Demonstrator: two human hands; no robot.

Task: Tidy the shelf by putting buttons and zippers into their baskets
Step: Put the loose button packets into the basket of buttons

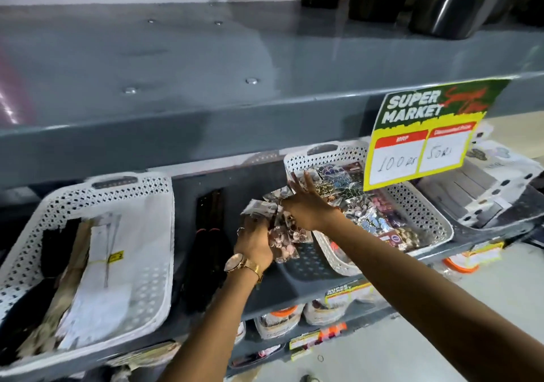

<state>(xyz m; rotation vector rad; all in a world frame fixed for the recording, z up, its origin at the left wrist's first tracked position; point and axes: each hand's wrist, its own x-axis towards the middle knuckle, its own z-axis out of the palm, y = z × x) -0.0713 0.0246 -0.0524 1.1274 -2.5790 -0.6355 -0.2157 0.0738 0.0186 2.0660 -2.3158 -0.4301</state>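
Observation:
Two white perforated baskets stand on the grey shelf. The left basket holds long packets of zippers in white, tan and black. The right basket is full of clear packets of coloured buttons. Between the baskets lie dark zippers loose on the shelf. My left hand, with a gold watch on the wrist, grips a bunch of button packets beside the right basket's near-left corner. My right hand reaches over that bunch, fingers spread, touching a packet at the basket's left rim.
A yellow and green "Super Market" price sign hangs from the upper grey shelf over the right basket. A tray of flat grey packs sits at the far right. Jars with orange lids stand on the shelf below.

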